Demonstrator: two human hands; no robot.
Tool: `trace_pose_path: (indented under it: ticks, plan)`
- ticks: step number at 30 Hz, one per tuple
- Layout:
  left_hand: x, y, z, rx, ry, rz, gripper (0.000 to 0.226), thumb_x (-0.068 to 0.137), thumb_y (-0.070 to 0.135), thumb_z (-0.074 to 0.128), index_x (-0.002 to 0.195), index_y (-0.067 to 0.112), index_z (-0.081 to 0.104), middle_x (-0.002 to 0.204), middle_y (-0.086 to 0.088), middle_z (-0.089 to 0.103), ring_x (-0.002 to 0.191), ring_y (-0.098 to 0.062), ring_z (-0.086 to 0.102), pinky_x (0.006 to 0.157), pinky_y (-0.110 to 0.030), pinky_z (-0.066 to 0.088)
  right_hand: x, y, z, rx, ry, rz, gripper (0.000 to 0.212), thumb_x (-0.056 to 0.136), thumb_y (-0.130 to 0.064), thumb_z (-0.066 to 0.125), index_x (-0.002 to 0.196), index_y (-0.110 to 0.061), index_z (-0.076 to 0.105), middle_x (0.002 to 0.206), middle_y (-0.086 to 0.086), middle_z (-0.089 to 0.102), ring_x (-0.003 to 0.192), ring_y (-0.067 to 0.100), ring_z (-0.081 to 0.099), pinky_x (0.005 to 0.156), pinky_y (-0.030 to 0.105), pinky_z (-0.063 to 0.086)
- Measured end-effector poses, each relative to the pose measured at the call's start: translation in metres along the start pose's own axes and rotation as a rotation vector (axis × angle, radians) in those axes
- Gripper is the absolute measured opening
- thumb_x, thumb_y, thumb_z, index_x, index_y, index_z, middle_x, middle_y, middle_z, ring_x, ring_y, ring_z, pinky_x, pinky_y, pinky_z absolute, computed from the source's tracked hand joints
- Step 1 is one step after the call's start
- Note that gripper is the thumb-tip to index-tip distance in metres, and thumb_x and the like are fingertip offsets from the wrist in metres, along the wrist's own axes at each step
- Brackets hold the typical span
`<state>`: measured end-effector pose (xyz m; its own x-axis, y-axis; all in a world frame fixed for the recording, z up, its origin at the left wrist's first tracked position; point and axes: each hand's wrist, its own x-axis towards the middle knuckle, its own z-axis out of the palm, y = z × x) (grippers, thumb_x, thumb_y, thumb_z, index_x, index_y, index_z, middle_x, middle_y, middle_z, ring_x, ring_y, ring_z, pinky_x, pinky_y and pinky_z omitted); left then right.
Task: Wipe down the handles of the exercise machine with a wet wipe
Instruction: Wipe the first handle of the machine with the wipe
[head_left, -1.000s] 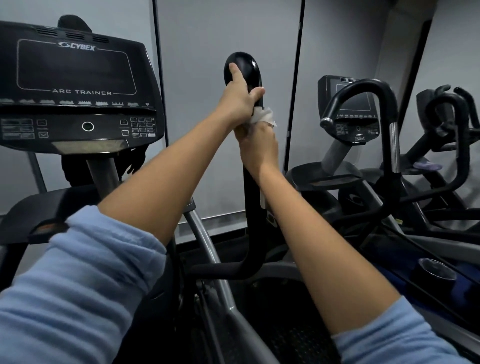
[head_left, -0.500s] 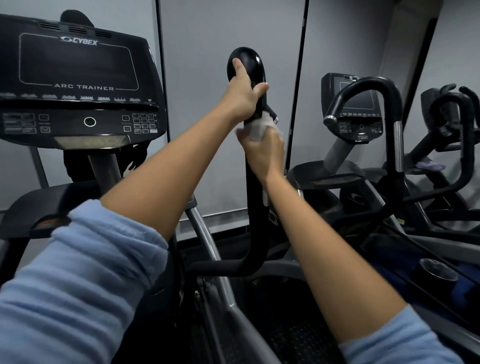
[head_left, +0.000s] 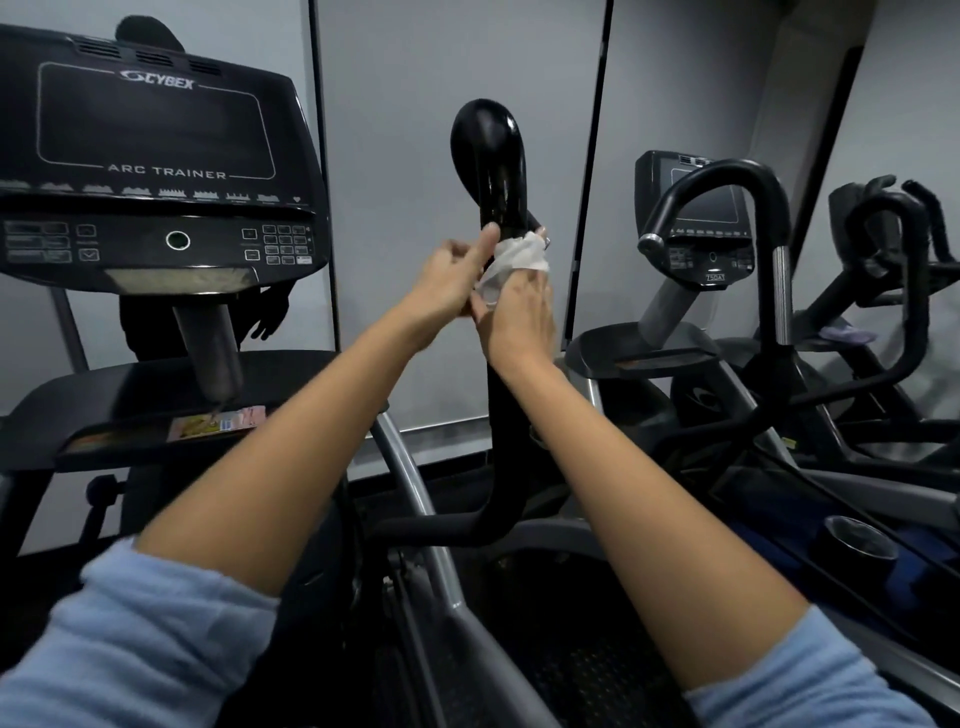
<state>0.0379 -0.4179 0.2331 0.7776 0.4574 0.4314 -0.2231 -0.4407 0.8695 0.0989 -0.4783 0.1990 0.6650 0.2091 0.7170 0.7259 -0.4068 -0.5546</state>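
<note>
A dim gym with grey wall panels (head_left: 441, 78) backs a row of machines; a console (head_left: 150, 156) sits at the left. The upright black handle (head_left: 491, 161) stands between the two outstretched arms. The right hand (head_left: 519, 312) wraps the wipe (head_left: 514, 257) round the handle below its bulbous top, fingers curled behind the bar, probably so the cloth covers the whole grip as it slides. The left hand (head_left: 447, 283) is just beside it, fingers loosely curled, thumb raised against the handle, seemingly steadying it; whether it pinches the wipe's edge I cannot tell.
</note>
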Motion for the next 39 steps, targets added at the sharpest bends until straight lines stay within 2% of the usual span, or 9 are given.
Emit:
trace_pose_path:
  ticks: [5, 11, 15, 21, 26, 28, 31, 35, 39]
  plan:
    - [-0.015, -0.009, -0.013, -0.022, -0.11, -0.012, 0.045, 0.083, 0.034, 0.067, 0.112, 0.008, 0.045, 0.09, -0.002, 0.062, 0.076, -0.009, 0.064, 0.064, -0.023, 0.055, 0.006, -0.003, -0.002, 0.038, 0.016, 0.045, 0.078, 0.085, -0.026, 0.06, 0.147, -0.009, 0.016, 0.133, 0.008, 0.047, 0.127, 0.025, 0.042, 0.079, 0.03, 0.046]
    - [-0.017, -0.001, -0.024, 0.093, -0.24, -0.056, 0.013, 0.087, 0.015, 0.064, 0.082, 0.011, 0.053, 0.075, -0.005, 0.061, 0.064, -0.012, 0.061, 0.063, -0.018, 0.055, -0.004, 0.005, -0.022, -0.015, -0.184, -0.136, 0.077, 0.071, -0.041, 0.071, 0.134, -0.009, 0.04, 0.135, 0.014, 0.042, 0.128, 0.031, 0.04, 0.096, 0.038, 0.047]
    - [-0.013, -0.018, -0.034, 0.072, 0.034, -0.065, 0.02, 0.092, 0.011, 0.054, 0.074, 0.015, 0.048, 0.076, -0.005, 0.053, 0.068, -0.015, 0.053, 0.063, -0.022, 0.049, -0.045, 0.031, -0.035, 0.191, -0.357, 0.02, 0.131, 0.066, -0.058, 0.074, 0.147, -0.014, -0.019, 0.159, 0.006, -0.01, 0.146, 0.025, -0.004, 0.118, 0.044, 0.008]
    - [-0.014, -0.051, -0.015, 0.071, 0.149, -0.167, 0.016, 0.087, 0.01, 0.062, 0.076, 0.015, 0.052, 0.073, -0.003, 0.054, 0.061, -0.011, 0.046, 0.056, -0.018, 0.038, -0.081, 0.056, -0.01, 0.364, -0.401, 0.252, 0.078, 0.079, -0.048, 0.069, 0.135, -0.006, 0.033, 0.113, 0.011, 0.059, 0.104, 0.028, 0.059, 0.085, 0.038, 0.049]
    - [-0.011, -0.043, 0.036, -0.32, 0.33, -0.26, 0.004, 0.097, 0.019, 0.046, 0.096, 0.015, 0.048, 0.079, -0.002, 0.053, 0.057, -0.012, 0.053, 0.052, -0.016, 0.048, -0.08, 0.061, -0.013, 0.358, -0.439, 0.221, 0.055, 0.076, -0.049, 0.071, 0.099, -0.008, 0.043, 0.09, 0.008, 0.057, 0.078, 0.021, 0.056, 0.068, 0.036, 0.048]
    - [-0.011, -0.052, 0.047, -0.341, 0.272, -0.325, 0.033, 0.098, 0.039, 0.036, 0.106, 0.011, 0.052, 0.094, -0.009, 0.063, 0.083, -0.023, 0.062, 0.084, -0.032, 0.054, -0.081, 0.062, -0.013, 0.346, -0.44, 0.211, 0.05, 0.078, -0.046, 0.071, 0.096, -0.01, 0.041, 0.089, 0.007, 0.057, 0.077, 0.021, 0.055, 0.064, 0.034, 0.045]
    - [-0.019, -0.053, 0.056, -0.417, 0.116, -0.322, 0.064, 0.097, 0.053, 0.016, 0.108, 0.006, 0.058, 0.091, -0.013, 0.068, 0.08, -0.026, 0.066, 0.087, -0.04, 0.054, -0.082, 0.065, -0.012, 0.323, -0.446, 0.209, 0.043, 0.08, -0.037, 0.071, 0.096, -0.012, 0.039, 0.087, 0.003, 0.055, 0.079, 0.021, 0.055, 0.063, 0.03, 0.042]
    - [-0.004, -0.021, 0.054, -0.169, 0.191, -0.123, 0.07, 0.094, 0.06, 0.014, 0.132, 0.01, 0.045, 0.125, -0.006, 0.054, 0.121, -0.023, 0.05, 0.104, -0.037, 0.036, -0.082, 0.063, -0.012, 0.279, -0.443, 0.219, 0.043, 0.081, -0.038, 0.069, 0.096, -0.009, 0.041, 0.09, 0.006, 0.056, 0.081, 0.025, 0.056, 0.07, 0.038, 0.046]
    - [0.005, -0.003, 0.054, 0.126, 0.293, 0.153, 0.053, 0.098, 0.045, 0.026, 0.134, 0.006, 0.03, 0.125, -0.011, 0.051, 0.113, -0.03, 0.053, 0.08, -0.032, 0.037, -0.082, 0.06, -0.014, 0.298, -0.44, 0.248, 0.039, 0.082, -0.037, 0.068, 0.094, -0.01, 0.042, 0.093, 0.008, 0.057, 0.082, 0.025, 0.055, 0.072, 0.038, 0.046]
